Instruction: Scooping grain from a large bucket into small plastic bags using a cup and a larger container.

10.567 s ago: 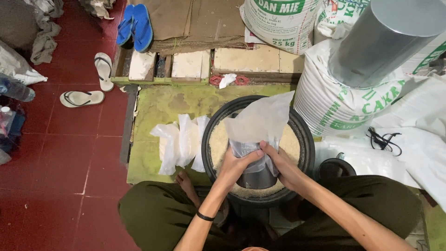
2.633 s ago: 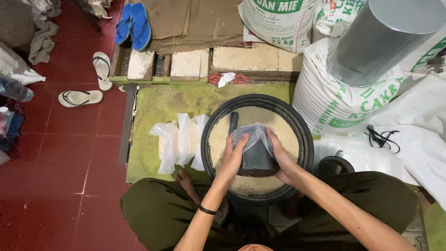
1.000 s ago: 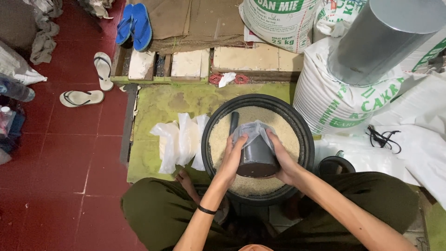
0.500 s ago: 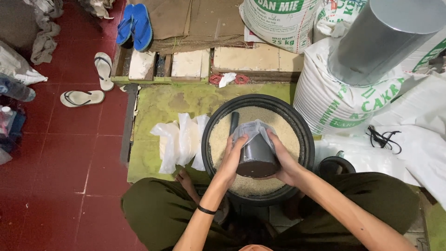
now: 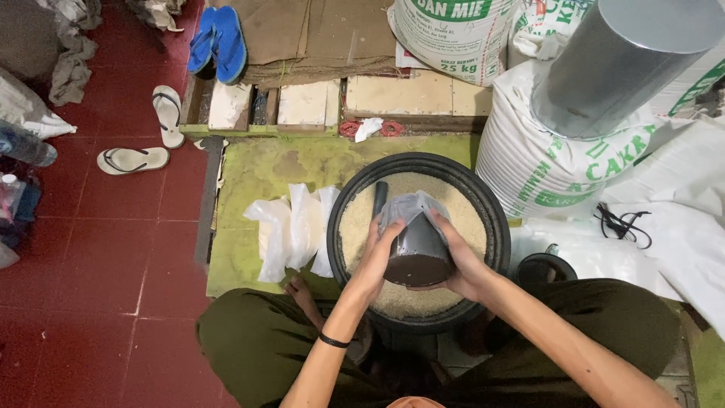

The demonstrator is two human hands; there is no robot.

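A round black basin (image 5: pixel 495 215) full of pale grain stands on a green mat in front of me. Over its middle, my left hand (image 5: pixel 375 257) and my right hand (image 5: pixel 462 261) together hold a dark scoop cup (image 5: pixel 417 253) tipped away from me, its bottom facing me. A clear plastic bag (image 5: pixel 408 208) is pulled over the cup's mouth, and both hands press the bag against the cup's sides. The cup's black handle (image 5: pixel 379 198) pokes out toward the far rim.
A pile of clear plastic bags (image 5: pixel 291 230) lies left of the basin on the green mat (image 5: pixel 257 174). Large white sacks (image 5: pixel 544 162) and a metal cylinder (image 5: pixel 612 64) stand at right. Sandals (image 5: pixel 136 159) lie on the red tile floor.
The bag was held open and upright above the basin at first. It is now drawn over the cup, and the cup has tipped further over in the last second.
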